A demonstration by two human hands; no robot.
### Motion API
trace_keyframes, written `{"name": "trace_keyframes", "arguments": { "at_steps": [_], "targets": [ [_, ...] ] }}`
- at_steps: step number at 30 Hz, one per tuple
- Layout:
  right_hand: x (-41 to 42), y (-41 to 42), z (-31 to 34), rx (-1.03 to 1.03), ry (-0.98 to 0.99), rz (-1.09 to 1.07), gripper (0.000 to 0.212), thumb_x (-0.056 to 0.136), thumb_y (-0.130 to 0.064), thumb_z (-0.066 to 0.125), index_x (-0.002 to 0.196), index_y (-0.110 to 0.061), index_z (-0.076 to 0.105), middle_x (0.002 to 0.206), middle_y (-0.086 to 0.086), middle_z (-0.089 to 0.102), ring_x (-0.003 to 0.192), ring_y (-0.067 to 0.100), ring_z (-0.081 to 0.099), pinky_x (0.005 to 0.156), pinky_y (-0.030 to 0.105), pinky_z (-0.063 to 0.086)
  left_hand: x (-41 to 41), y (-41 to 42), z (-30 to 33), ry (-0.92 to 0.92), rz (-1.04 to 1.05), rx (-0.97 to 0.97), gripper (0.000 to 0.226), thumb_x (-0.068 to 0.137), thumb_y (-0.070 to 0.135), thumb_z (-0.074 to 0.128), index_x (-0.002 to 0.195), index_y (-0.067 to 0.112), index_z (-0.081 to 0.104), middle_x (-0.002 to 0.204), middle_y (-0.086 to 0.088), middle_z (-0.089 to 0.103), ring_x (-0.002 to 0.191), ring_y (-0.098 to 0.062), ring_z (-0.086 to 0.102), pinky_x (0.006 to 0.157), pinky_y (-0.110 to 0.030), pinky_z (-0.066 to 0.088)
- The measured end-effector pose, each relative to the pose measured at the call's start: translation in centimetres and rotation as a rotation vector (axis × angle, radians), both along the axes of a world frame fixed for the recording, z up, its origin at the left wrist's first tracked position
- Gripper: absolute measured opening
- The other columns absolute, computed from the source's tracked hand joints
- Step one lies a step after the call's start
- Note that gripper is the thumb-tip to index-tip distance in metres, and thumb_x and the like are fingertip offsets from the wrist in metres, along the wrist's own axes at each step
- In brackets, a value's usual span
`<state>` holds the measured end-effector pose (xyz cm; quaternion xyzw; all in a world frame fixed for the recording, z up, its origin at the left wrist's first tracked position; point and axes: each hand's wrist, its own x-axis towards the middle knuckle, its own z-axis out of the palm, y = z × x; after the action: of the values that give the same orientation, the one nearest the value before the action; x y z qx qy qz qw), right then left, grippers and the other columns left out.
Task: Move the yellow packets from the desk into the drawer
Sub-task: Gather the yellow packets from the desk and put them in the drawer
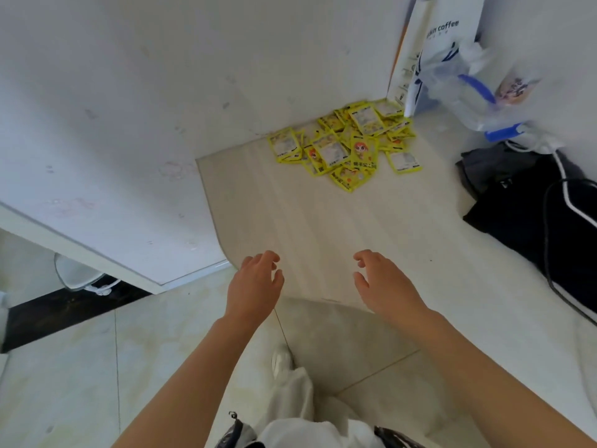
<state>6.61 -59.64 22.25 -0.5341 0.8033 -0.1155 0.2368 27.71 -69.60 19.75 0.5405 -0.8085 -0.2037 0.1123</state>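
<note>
Both hands (318, 282) bare (seemingly empty) — packets (347, 142) apart.

Print on the packets (345, 145) is too small to read. The bag (449, 33) is cut by the top edge, its lettering partly hidden. The black garment (529, 215) runs off right.
</note>
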Motion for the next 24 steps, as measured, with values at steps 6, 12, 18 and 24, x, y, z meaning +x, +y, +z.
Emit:
{"name": "trace_keyframes", "arguments": {
  "at_steps": [6, 12, 18, 24],
  "targets": [
    [-2.8, -7.3, -0.6, -0.005, 0.003, -0.063, 0.036, 0.098, -0.028, 0.04, 0.133, -0.02, 0.043, 0.126, -0.001, 0.054, 0.111, 0.019, 0.053, 0.089, 0.033, 0.047, -2.7, -8.8, -1.0, -0.008, -0.063, 0.004, 0.025, 0.094, 0.026, 0.051, 0.117, 0.018, 0.059, 0.106, 0.004, 0.067, 0.102, -0.015, 0.056, 0.083, -0.031, 0.049],
    [-4.9, -14.2, -1.1, 0.014, -0.002, -0.156, 0.034, 0.097, -0.028, 0.043, 0.131, -0.02, 0.045, 0.123, 0.0, 0.055, 0.111, 0.02, 0.054, 0.088, 0.035, 0.047, -4.7, -16.9, -1.6, -0.045, -0.124, 0.085, 0.024, 0.094, 0.027, 0.05, 0.116, 0.02, 0.058, 0.106, 0.005, 0.065, 0.104, -0.016, 0.054, 0.081, -0.032, 0.049],
    [-6.8, -19.8, -1.6, 0.025, -0.036, -0.209, 0.033, 0.096, -0.026, 0.046, 0.128, -0.017, 0.048, 0.123, 0.002, 0.057, 0.113, 0.023, 0.054, 0.088, 0.035, 0.045, -6.8, -24.3, -2.1, -0.075, -0.117, 0.19, 0.024, 0.094, 0.027, 0.051, 0.115, 0.019, 0.058, 0.107, 0.005, 0.063, 0.104, -0.017, 0.055, 0.082, -0.033, 0.048],
    [-9.2, -24.2, -2.5, 0.081, -0.081, -0.218, 0.031, 0.095, -0.026, 0.048, 0.125, -0.015, 0.05, 0.121, 0.007, 0.058, 0.111, 0.028, 0.055, 0.089, 0.042, 0.048, -10.0, -29.6, -3.0, 0.041, 0.049, 0.393, 0.022, 0.09, 0.022, 0.057, 0.11, 0.016, 0.062, 0.103, 0.003, 0.063, 0.095, -0.018, 0.058, 0.08, -0.033, 0.049]
  ]
}}
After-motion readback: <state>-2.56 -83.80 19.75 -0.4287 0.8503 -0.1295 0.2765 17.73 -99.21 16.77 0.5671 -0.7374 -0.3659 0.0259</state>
